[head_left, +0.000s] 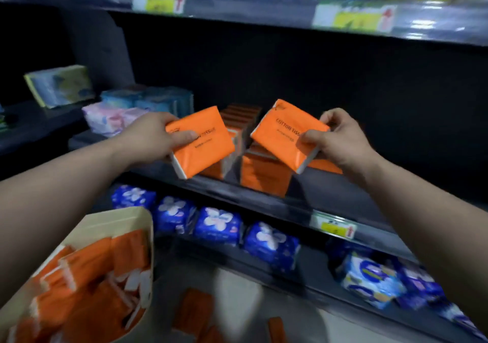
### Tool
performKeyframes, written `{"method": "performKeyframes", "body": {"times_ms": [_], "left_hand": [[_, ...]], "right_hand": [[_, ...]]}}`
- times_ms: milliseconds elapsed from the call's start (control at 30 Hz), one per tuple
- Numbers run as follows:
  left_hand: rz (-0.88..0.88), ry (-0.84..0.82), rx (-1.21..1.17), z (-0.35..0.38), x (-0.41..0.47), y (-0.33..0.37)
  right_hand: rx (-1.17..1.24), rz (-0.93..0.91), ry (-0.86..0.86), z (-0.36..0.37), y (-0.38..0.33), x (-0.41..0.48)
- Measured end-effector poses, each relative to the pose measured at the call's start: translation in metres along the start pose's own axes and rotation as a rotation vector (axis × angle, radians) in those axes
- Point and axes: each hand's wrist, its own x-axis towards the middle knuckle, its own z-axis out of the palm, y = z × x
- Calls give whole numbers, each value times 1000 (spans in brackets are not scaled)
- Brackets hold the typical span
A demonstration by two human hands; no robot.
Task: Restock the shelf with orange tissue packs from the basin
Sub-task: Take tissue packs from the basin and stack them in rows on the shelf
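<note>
My left hand (155, 138) grips an orange tissue pack (208, 148) by its left end, thumb on top. My right hand (336, 138) pinches a second orange tissue pack (280, 138) by its right end. Both packs hang tilted just in front of the middle shelf (330, 200), above the rows of orange packs (264, 176) standing there. The cream basin (116, 217) at lower left holds several more orange packs (87, 279) in a loose heap.
Pastel and blue tissue bundles (137, 110) sit left of the orange rows. Blue flowered packs (219, 225) line the lower shelf. A few orange packs (195, 313) lie on the floor. The shelf above carries price tags (353, 19).
</note>
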Motion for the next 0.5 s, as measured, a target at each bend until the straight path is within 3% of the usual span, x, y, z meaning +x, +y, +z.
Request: {"method": "performKeyframes", "body": {"times_ms": [267,500], "left_hand": [[148,-92,-261,77,41,117],[270,-172,-131,150,79,176]], "right_hand": [[3,113,325,-115,33,20],[28,170,466,-161,70,38]]}}
